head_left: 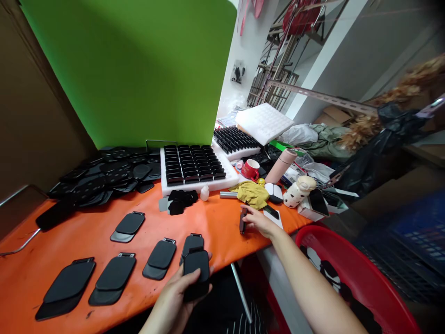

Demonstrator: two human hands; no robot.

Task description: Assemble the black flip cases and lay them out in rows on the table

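My left hand (182, 290) is closed around a black flat piece with rounded corners (195, 269), held over the table's front edge with the thumb on its face. My right hand (255, 220) has its fingers closed round a small dark oblong tool (242, 221), which stands at the table surface; its exact kind is unclear. Just behind the held piece lies a similar black piece (193, 242), partly covered. Several more pairs of overlapping black pieces (116, 272) with small hinge-like ends are spread to the left on the orange table cover (139, 292).
White foam trays (222, 178) hold rows of black parts. A heap of black pieces (118, 174) lies back left. A yellow cloth (251, 194), red mug (250, 170), pink bottle (281, 166) and small dropper bottle (205, 193) stand beyond my hands. A red basin (389, 297) is at right.
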